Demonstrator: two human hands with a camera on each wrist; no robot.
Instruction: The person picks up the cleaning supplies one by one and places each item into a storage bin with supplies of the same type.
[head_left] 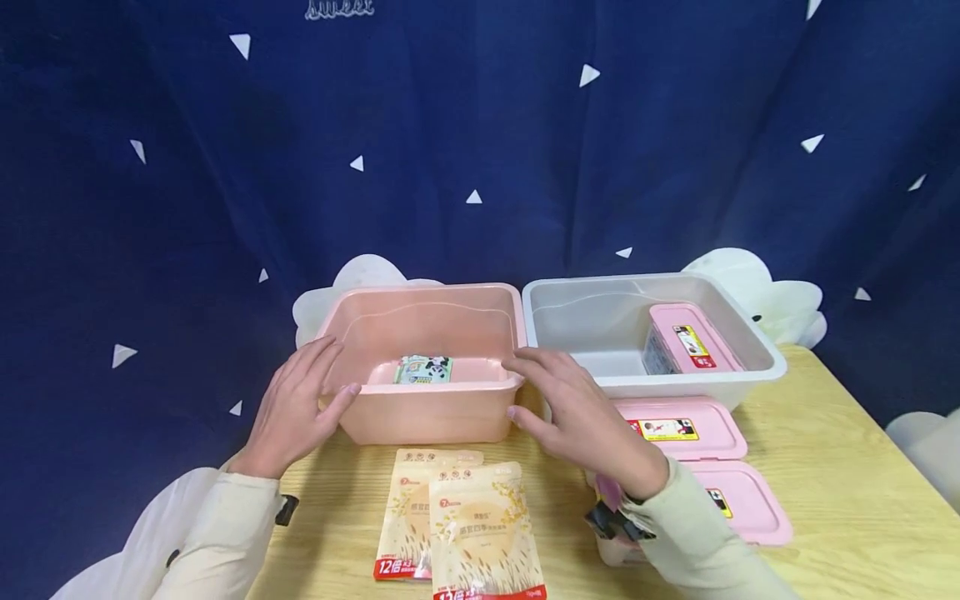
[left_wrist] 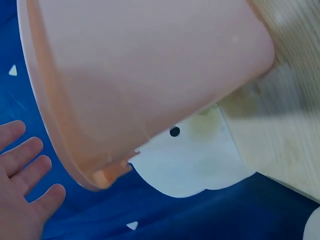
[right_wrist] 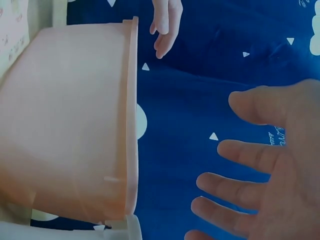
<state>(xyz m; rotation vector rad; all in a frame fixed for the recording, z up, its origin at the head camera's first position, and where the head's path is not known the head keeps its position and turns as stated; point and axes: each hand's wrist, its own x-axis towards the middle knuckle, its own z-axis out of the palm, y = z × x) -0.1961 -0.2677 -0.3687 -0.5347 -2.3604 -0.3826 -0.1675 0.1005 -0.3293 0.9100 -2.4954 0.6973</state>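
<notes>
A pink plastic bin (head_left: 427, 417) stands at the back of the table, with a small green packet (head_left: 423, 369) with a panda print lying on its floor. My left hand (head_left: 296, 408) hovers by the bin's left front corner, fingers spread and holding nothing. On the other side, my right hand (head_left: 577, 412) is held near the right front corner, its fingers extended and nothing in them. Both wrist views show a gap between the fingers and the bin rim (right_wrist: 132, 120). Two cream pouches (head_left: 486, 533) with red bottom bands overlap in front of the bin.
A grey-white bin (head_left: 540, 333) adjoins on the right, holding a pink-lidded box (head_left: 693, 337). Before it stand more pink-lidded boxes (head_left: 742, 500), partly behind my right forearm. A dark blue curtain (head_left: 465, 125) hangs behind the wooden table (head_left: 847, 467).
</notes>
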